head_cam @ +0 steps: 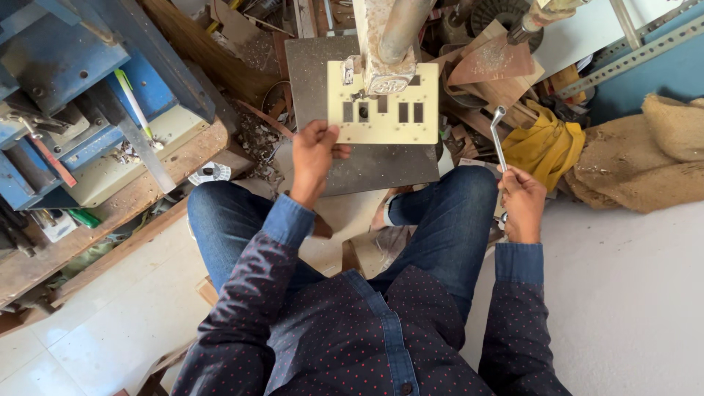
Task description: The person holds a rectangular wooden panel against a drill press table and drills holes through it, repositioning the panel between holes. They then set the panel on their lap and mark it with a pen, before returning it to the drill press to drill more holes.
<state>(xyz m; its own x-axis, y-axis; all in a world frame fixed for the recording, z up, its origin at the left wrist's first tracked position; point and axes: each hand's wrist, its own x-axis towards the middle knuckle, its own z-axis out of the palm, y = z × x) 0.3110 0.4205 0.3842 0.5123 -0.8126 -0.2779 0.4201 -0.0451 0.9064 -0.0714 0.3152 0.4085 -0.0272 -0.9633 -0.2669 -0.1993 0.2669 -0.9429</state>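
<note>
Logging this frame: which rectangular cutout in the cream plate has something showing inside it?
The second cutout from the left in the cream plate; a small dark piece sits inside, while the other slots in that row look plain dark.

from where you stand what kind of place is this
Most likely a small workshop. A cream switch plate lies on a steel base plate under a press post, steadied by the left hand; the right hand grips a metal lever. A blue machine sits on a scrap-strewn bench.
</note>
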